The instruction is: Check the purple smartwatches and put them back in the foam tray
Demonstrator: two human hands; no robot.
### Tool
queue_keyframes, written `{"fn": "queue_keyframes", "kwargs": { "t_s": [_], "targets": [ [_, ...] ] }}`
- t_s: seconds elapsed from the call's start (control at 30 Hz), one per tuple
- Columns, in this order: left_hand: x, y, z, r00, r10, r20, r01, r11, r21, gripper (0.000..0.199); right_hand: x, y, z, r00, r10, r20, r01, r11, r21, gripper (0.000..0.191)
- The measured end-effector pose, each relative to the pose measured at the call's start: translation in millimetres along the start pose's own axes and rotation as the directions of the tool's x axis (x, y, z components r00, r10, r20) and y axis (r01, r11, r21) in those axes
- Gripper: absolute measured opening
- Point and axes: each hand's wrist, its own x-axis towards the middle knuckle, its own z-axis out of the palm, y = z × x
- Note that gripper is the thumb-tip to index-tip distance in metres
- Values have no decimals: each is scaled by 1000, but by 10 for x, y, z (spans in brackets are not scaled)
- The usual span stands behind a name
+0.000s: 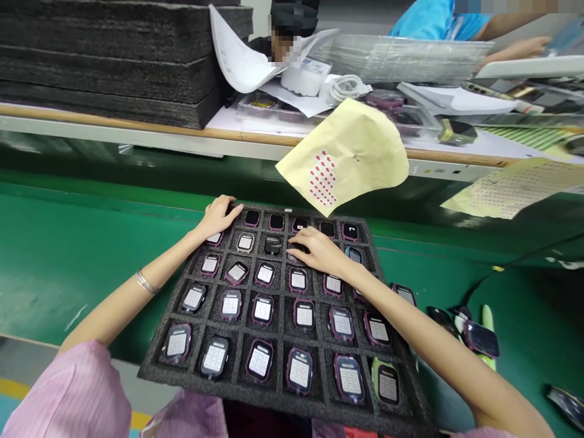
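A black foam tray lies before me, its compartments holding several smartwatch bodies without straps. Many have purple frames and lit white screens, like the purple smartwatch; a lime-green smartwatch sits in the near right corner. My left hand grips the tray's far left corner, thumb along the far rim. In the second row from the back, my right hand reaches into a compartment, with thumb and fingers around a dark smartwatch that they partly cover. My right forearm passes over the tray's right side and hides some watches.
Black foam trays are stacked on the shelf behind. A yellow paper sheet hangs from its edge over the tray's far side. More watches, including one with a green strap, lie right on the green table. A co-worker's blue sleeve shows beyond.
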Motion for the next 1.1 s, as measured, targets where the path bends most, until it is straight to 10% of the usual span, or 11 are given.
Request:
{"fn": "queue_keyframes", "kwargs": {
  "t_s": [0.2,0.37,0.6,0.87,1.1],
  "targets": [
    [-419,124,-87,990,100,101,-100,995,-10,56,-342,-478,33,994,99,50,-101,994,50,15],
    [-873,577,-117,985,162,62,-174,918,356,57,-578,-737,36,968,252,-2,-247,949,196,28],
    [-1151,1230,-1,830,371,417,-529,760,377,31,-611,-692,-87,966,248,-78,-139,747,650,12],
    [-1011,1137,165,888,178,424,-271,948,168,27,-604,-747,-108,911,396,116,-180,127,975,43],
    [-944,1019,140,891,247,381,-159,955,-249,18,-609,-670,-170,912,393,118,-153,58,986,49]
  ]
}}
